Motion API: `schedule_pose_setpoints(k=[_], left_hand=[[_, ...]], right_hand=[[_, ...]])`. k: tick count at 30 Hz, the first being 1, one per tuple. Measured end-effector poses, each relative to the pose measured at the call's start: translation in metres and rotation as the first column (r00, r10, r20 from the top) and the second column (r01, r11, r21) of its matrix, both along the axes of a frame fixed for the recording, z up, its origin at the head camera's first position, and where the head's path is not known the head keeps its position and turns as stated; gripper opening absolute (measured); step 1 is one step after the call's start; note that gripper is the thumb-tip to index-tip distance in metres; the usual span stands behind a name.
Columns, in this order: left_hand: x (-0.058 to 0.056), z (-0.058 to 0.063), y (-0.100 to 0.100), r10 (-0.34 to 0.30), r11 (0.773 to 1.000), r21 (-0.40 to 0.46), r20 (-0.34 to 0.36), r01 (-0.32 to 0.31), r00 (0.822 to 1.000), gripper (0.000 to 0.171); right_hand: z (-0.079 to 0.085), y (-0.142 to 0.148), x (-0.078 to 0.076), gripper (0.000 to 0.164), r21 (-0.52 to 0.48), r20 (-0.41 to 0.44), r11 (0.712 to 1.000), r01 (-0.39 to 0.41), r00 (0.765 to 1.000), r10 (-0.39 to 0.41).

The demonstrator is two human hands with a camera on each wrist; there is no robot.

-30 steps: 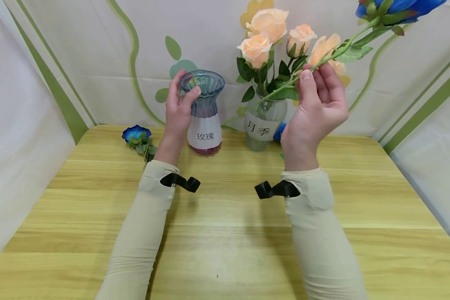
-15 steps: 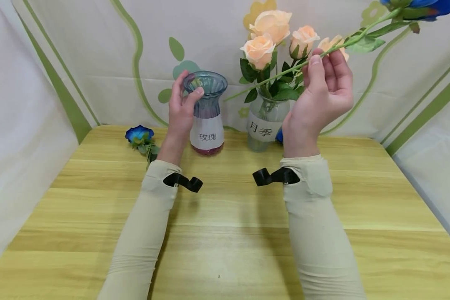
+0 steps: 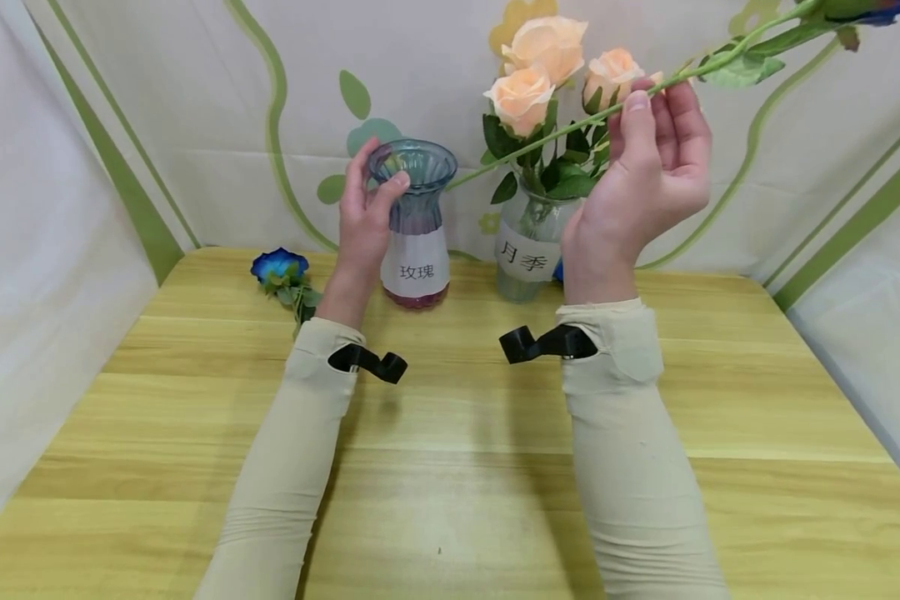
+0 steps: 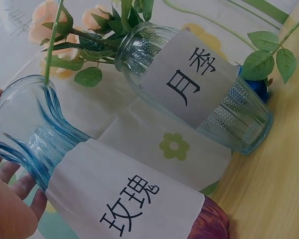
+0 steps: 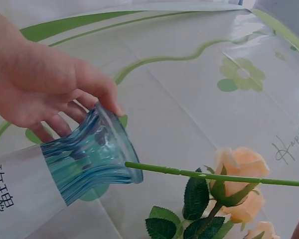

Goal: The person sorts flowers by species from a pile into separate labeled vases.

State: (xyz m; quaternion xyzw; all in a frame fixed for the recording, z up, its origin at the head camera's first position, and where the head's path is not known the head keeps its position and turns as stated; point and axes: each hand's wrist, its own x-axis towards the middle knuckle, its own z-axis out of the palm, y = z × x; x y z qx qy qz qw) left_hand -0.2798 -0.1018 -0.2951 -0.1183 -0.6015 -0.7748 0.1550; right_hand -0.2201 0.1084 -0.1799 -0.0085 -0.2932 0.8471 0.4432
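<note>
My left hand (image 3: 363, 212) grips the flared neck of a blue-to-pink glass vase (image 3: 416, 212), its thumb over the rim. The vase stands upright on the table and wears a white paper label (image 4: 132, 199) with black characters. My right hand (image 3: 648, 179) pinches the long green stem of a blue rose (image 3: 873, 10), whose bloom is partly cut off at the top right. The stem slants down to the left. In the right wrist view, the stem's tip (image 5: 132, 165) is at the vase's rim; I cannot tell whether it touches.
Right of the blue vase stands a clear glass vase (image 3: 521, 287) with a label, holding several peach roses (image 3: 521, 100). One blue rose (image 3: 279, 267) lies on the wooden table (image 3: 435, 483) at left. Another blue bloom (image 4: 256, 87) lies behind the clear vase. A patterned curtain (image 3: 217, 125) hangs behind.
My right hand has risen slightly and shifted right and away from me, while the stem's lower end has swung left to the blue vase's rim. The left hand keeps its hold.
</note>
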Motion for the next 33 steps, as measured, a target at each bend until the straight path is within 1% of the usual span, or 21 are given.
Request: schedule_pose_setpoints(k=[4, 8, 10, 12, 15, 18, 23, 26, 29, 33], left_hand=[[0.0, 0.001, 0.002, -0.011, 1.0, -0.006, -0.004, 0.011, 1.0, 0.072], [-0.001, 0.002, 0.003, -0.007, 1.0, -0.012, -0.01, 0.007, 1.0, 0.072], [-0.001, 0.002, 0.003, -0.005, 1.0, -0.014, -0.009, 0.005, 1.0, 0.072], [-0.001, 0.001, 0.002, -0.009, 1.0, -0.014, -0.006, 0.009, 1.0, 0.072], [0.0, 0.0, 0.001, -0.008, 1.0, -0.019, -0.002, 0.008, 1.0, 0.072], [0.0, -0.001, 0.0, -0.006, 1.0, -0.023, 0.001, 0.006, 1.0, 0.072], [0.0, -0.003, -0.001, -0.005, 1.0, -0.026, 0.012, 0.005, 1.0, 0.072], [0.0, -0.003, -0.001, -0.004, 0.999, -0.034, 0.013, 0.004, 1.0, 0.072], [0.0, -0.003, 0.0, 0.0, 0.999, -0.043, 0.013, 0.0, 1.0, 0.072], [0.0, -0.002, 0.0, 0.004, 0.999, -0.043, 0.007, -0.004, 1.0, 0.072]], right_hand=[[0.006, 0.003, 0.005, 0.022, -0.022, -0.026, 1.0, 0.006, 1.0, -0.006], [0.011, 0.003, 0.005, 0.022, -0.047, -0.057, 0.999, -0.005, 0.998, 0.003], [0.012, 0.002, 0.004, 0.022, -0.05, -0.052, 0.999, -0.01, 0.999, 0.007], [0.011, -0.001, 0.002, 0.022, -0.033, -0.04, 0.999, -0.006, 0.999, 0.005], [0.008, -0.008, 0.0, 0.022, -0.003, 0.008, 1.0, -0.002, 1.0, 0.002], [0.002, -0.017, -0.003, 0.022, 0.043, 0.047, 0.999, -0.004, 0.999, 0.002], [-0.014, -0.032, -0.012, 0.024, 0.101, 0.052, 0.994, -0.028, 0.998, 0.023], [-0.021, -0.039, -0.016, 0.026, 0.132, 0.054, 0.991, -0.03, 0.998, 0.023], [-0.024, -0.044, -0.018, 0.026, 0.17, 0.063, 0.985, -0.024, 0.998, 0.014], [-0.023, -0.045, -0.018, 0.027, 0.197, 0.063, 0.98, -0.02, 0.998, 0.007]])
